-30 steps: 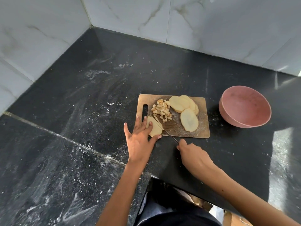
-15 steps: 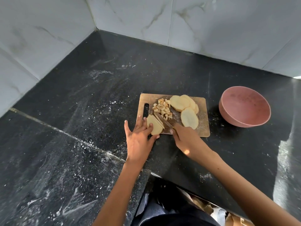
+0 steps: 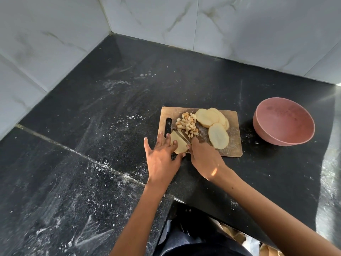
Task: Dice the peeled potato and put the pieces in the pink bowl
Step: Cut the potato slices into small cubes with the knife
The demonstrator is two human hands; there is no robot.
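White marble-look wall tiles (image 3: 55, 43) corner a dusty black tabletop (image 3: 92, 145). On its cutting board (image 3: 234, 145), left hand (image 3: 162, 156) flat on a potato slice (image 3: 180, 145); right hand (image 3: 204, 157) grips the knife (image 3: 181, 136) across it. Dice (image 3: 187, 124) lie mid-board; pink bowl (image 3: 284, 121) sits right.

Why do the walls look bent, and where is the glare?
Head view: the wide-angle lens bows the tile seams; sunlight glares off the black counter right of the pink bowl, a bright spot falls on the right hand, and the cutting board stays sharp.

Potato slice (image 3: 178, 145) under my left fingers (image 3: 167, 140); knife (image 3: 181, 137) across it, diced heap (image 3: 187, 124) just beyond, bowl (image 3: 282, 121) far right of my right fingers (image 3: 195, 143).
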